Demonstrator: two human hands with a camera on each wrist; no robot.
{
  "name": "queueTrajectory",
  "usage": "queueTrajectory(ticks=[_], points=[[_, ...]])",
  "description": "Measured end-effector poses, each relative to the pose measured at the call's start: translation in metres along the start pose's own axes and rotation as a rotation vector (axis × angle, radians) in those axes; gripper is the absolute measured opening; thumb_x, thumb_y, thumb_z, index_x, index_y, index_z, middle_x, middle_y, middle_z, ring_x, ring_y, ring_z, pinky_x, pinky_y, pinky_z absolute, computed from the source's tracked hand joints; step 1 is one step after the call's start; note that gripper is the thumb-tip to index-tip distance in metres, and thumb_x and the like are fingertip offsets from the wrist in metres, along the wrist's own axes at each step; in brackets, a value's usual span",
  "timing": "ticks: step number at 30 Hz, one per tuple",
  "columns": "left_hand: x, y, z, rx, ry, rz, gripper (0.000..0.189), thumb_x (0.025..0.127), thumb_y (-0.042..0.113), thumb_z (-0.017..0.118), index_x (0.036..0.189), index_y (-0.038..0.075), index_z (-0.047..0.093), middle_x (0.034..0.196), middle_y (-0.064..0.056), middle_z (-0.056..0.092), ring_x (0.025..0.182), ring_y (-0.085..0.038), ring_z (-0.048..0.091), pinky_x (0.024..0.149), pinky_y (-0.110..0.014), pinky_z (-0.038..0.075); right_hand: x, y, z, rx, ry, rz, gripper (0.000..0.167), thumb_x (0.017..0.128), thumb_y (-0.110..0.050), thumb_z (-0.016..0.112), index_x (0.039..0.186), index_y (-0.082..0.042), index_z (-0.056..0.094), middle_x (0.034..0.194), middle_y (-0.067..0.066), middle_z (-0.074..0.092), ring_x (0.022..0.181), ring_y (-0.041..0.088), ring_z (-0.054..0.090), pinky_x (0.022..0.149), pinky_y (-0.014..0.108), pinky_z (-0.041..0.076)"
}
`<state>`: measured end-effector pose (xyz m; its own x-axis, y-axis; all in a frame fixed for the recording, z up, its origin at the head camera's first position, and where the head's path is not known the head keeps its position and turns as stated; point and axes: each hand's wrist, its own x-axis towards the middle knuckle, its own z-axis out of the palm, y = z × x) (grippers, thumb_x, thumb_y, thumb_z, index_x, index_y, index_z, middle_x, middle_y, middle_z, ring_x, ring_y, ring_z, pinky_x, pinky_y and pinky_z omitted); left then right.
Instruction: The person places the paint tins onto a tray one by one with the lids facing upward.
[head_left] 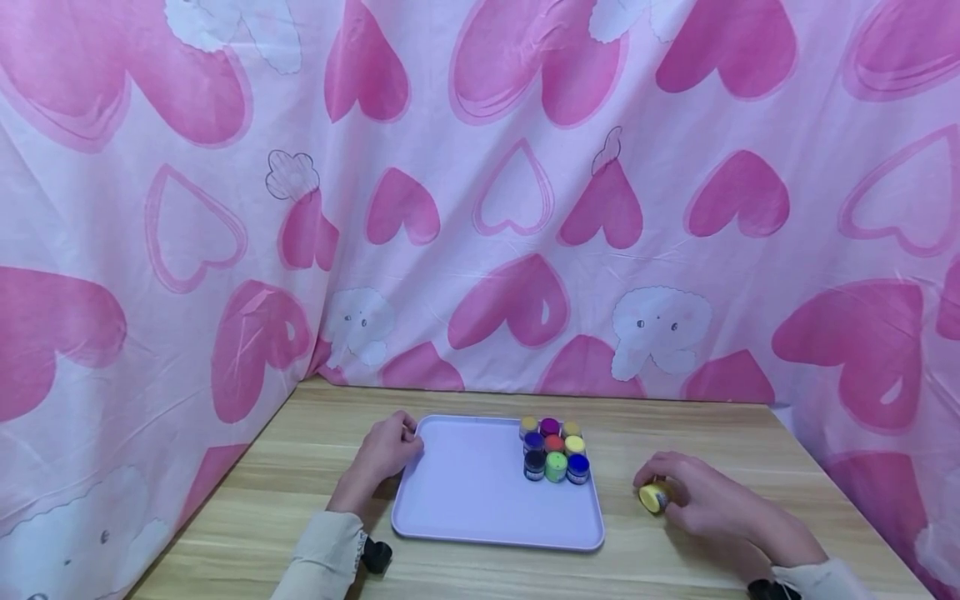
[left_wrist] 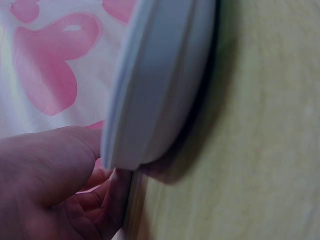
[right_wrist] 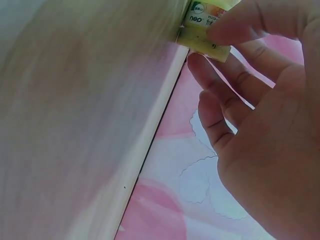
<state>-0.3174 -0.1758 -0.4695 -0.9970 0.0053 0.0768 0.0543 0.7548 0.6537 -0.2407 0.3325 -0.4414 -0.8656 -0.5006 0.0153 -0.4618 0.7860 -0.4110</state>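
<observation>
My left hand (head_left: 386, 450) grips the left rim of a pale lilac tray (head_left: 465, 496), which lies on the table. In the left wrist view the thumb goes over the tray's edge (left_wrist: 150, 90), with the fingers curled beneath. To the right of the tray, my right hand (head_left: 701, 492) pinches a small yellow paint jar (head_left: 652, 498) between thumb and fingers. That jar is tilted, its lid toward me, and its printed label (right_wrist: 202, 17) shows in the right wrist view.
Several paint jars stand in close rows at the tray's back right, among them a green jar (head_left: 556, 467), a red jar (head_left: 553, 444) and a black jar (head_left: 534, 465). A pink heart-print curtain (head_left: 510, 200) hangs behind the wooden table (head_left: 300, 467) and along both sides.
</observation>
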Motion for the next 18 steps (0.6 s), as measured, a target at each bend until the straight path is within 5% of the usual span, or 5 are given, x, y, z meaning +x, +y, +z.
queueTrajectory(ticks=[5, 12, 18], points=[[-0.0004, -0.0007, 0.0012, 0.003, 0.002, -0.001, 0.022, 0.092, 0.013, 0.073, 0.111, 0.004, 0.066, 0.094, -0.005, 0.071, 0.085, -0.017, 0.065, 0.079, -0.036, 0.058, -0.0013, 0.0011, 0.0011, 0.091, -0.020, 0.059, 0.043, 0.088, -0.001, 0.076, 0.124, -0.025, 0.069, 0.122, -0.013, 0.068, 0.116, 0.020, 0.061, 0.102, 0.054, 0.058], [-0.0004, 0.0000, 0.0002, 0.011, 0.009, 0.009, 0.022, 0.092, 0.013, 0.073, 0.111, 0.004, 0.067, 0.093, -0.005, 0.071, 0.084, -0.017, 0.065, 0.079, -0.035, 0.058, 0.0003, 0.0012, 0.0016, 0.125, -0.045, 0.097, 0.039, 0.093, -0.005, 0.076, 0.127, -0.023, 0.069, 0.119, -0.011, 0.068, 0.105, 0.017, 0.058, 0.088, 0.026, 0.055], [-0.0005, 0.0002, -0.0007, 0.017, 0.016, 0.022, 0.022, 0.091, 0.012, 0.074, 0.110, 0.004, 0.067, 0.092, -0.004, 0.071, 0.084, -0.016, 0.065, 0.079, -0.036, 0.058, 0.0000, 0.0006, 0.0008, 0.141, -0.036, 0.092, 0.037, 0.095, -0.011, 0.078, 0.129, -0.024, 0.069, 0.119, -0.010, 0.067, 0.102, 0.015, 0.059, 0.087, 0.025, 0.056]])
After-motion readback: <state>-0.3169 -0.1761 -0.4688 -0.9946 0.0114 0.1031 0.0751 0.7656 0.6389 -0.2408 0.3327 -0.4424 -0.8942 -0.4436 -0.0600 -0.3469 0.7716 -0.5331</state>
